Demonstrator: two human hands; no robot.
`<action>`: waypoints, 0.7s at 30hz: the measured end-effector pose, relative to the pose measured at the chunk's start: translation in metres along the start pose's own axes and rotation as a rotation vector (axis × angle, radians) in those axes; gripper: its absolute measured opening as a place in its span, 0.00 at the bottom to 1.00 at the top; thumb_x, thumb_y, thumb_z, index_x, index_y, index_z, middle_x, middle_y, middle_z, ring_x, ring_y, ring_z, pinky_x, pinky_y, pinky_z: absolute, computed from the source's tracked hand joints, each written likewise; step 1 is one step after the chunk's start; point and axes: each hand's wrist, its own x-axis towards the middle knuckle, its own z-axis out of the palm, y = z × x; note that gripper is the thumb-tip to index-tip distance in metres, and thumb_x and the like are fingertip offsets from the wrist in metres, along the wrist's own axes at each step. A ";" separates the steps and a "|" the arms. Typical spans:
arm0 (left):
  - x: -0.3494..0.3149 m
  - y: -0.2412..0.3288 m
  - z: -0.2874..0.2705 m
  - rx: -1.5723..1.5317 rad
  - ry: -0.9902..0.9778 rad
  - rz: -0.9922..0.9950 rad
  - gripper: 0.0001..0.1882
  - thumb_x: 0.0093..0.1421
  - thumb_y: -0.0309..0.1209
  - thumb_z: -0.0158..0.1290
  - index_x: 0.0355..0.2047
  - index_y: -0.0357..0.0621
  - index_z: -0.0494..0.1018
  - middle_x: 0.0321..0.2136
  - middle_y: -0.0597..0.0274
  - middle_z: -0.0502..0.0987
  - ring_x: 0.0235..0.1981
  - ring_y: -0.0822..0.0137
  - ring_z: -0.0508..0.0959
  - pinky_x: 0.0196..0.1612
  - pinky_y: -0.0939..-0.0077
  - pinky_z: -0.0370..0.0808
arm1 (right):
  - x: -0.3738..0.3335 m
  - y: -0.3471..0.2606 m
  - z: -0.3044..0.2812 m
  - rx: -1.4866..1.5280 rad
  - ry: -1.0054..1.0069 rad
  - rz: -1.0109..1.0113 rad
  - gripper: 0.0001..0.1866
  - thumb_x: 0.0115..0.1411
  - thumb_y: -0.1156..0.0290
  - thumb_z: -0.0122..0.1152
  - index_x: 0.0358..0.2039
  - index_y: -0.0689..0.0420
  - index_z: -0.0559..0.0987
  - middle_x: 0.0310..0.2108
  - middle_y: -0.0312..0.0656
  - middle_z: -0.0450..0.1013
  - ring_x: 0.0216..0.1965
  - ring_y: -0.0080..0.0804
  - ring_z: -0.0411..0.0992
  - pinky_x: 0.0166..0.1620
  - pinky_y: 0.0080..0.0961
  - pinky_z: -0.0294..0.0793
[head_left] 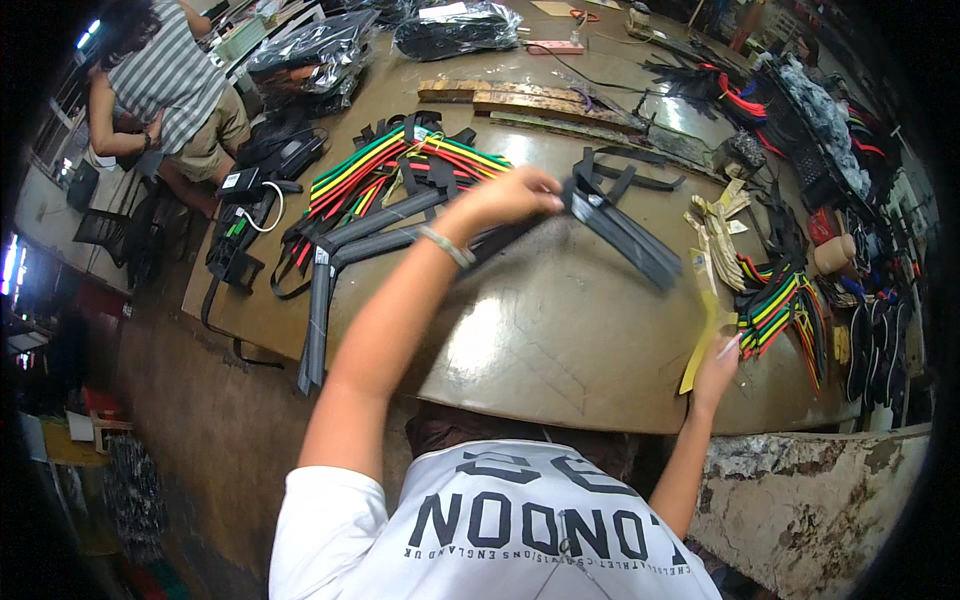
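Note:
My left hand (515, 203) reaches over the middle of the table, its fingers closed at the upper end of a black padded strap (625, 240). The strap slants down to the right, and its lower end is blurred. My right hand (714, 372), near the table's front right, is closed on a thin white pen-like stick (731, 346). Right beside that hand lies a long flat yellow strip (703, 345); whether the fingers also grip it I cannot tell. More black padded straps (318, 310) lie joined in a branching shape under and left of my left forearm.
Bundles of green, yellow and red striped webbing lie at left (350, 180) and right (775, 310). Wooden bars (540, 100) stretch across behind. Plastic-wrapped black packs (455, 32) sit at the far side. Pale strips (715, 225) are heaped at right. A person (180, 90) stands far left.

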 end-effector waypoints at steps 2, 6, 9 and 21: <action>-0.013 0.009 -0.050 0.122 0.133 0.113 0.23 0.61 0.38 0.58 0.51 0.35 0.74 0.43 0.58 0.79 0.44 0.69 0.76 0.50 0.76 0.72 | 0.000 -0.001 0.001 -0.032 0.020 -0.005 0.14 0.67 0.68 0.52 0.28 0.56 0.59 0.26 0.30 0.53 0.28 0.20 0.52 0.33 0.19 0.58; -0.113 -0.025 -0.120 0.198 0.786 0.296 0.23 0.63 0.35 0.55 0.53 0.31 0.71 0.43 0.54 0.80 0.41 0.73 0.77 0.45 0.80 0.73 | -0.002 -0.008 0.001 -0.020 0.026 -0.003 0.14 0.67 0.69 0.52 0.27 0.55 0.59 0.25 0.29 0.53 0.28 0.19 0.52 0.32 0.20 0.58; -0.198 -0.086 -0.119 0.143 1.049 -0.081 0.25 0.60 0.32 0.59 0.55 0.31 0.71 0.45 0.48 0.79 0.41 0.67 0.79 0.47 0.76 0.73 | -0.010 -0.025 0.007 0.040 -0.060 0.068 0.13 0.67 0.70 0.51 0.27 0.55 0.61 0.25 0.28 0.54 0.28 0.18 0.53 0.32 0.20 0.59; 0.012 -0.043 0.037 0.562 0.528 0.365 0.21 0.58 0.35 0.58 0.49 0.36 0.74 0.48 0.46 0.76 0.52 0.52 0.74 0.57 0.62 0.68 | -0.055 -0.109 0.089 0.976 -0.485 0.781 0.11 0.66 0.74 0.53 0.28 0.51 0.63 0.29 0.34 0.68 0.26 0.20 0.66 0.30 0.17 0.67</action>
